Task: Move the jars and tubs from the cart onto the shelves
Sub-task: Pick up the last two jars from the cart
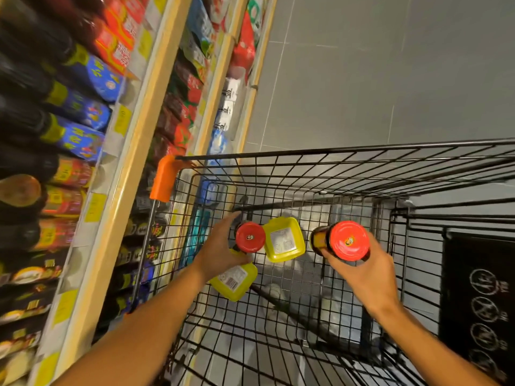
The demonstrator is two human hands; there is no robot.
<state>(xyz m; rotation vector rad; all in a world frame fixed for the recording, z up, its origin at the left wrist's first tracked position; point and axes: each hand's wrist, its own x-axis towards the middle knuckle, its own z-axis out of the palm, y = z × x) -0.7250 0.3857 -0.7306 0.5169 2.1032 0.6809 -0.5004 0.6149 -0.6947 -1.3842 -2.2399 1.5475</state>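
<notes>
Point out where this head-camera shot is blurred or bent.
Head view: the shelves at left smear with motion blur, labels unreadable; the cart rim bows from wide-angle distortion; the red-lidded jar in the right hand stays fairly sharp.

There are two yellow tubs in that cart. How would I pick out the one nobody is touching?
Look into the black wire cart beside the shelves. On its floor, between the two red-lidded jars, lies a yellow tub. Unlike the other yellow tub, partly under the left hand, it lies uncovered, white label up.
</notes>
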